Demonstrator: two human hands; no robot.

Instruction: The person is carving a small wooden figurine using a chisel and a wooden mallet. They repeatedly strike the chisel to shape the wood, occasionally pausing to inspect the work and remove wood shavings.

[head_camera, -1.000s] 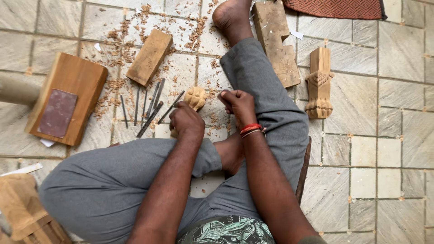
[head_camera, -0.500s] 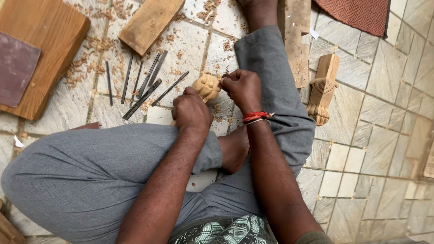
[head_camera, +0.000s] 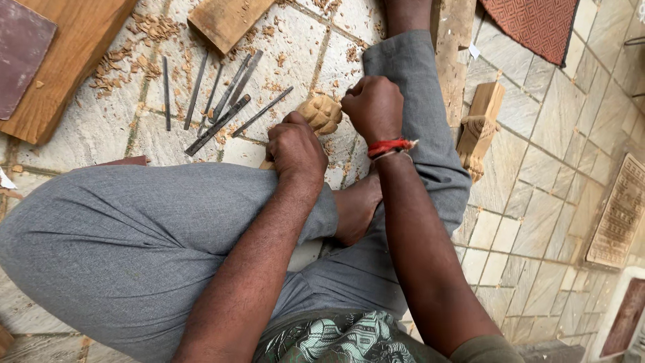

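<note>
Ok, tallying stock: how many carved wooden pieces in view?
2: carved piece between left hand and right hand; second carved piece on tiles beside the leg. Others possibly hidden.

Hands on a carved wooden piece, floor seen from above

The left hand (head_camera: 295,149) grips the near end of a pale carved wooden piece (head_camera: 321,113); the right hand (head_camera: 373,107), fisted, touches its far side. Metal chisels (head_camera: 218,111) lie fanned on the stone-tiled floor (head_camera: 537,175), among wood shavings (head_camera: 151,30), toward its far edge.

Six metal chisels (head_camera: 218,111), two carved wooden pieces (head_camera: 322,113), two hands (head_camera: 295,148).
</note>
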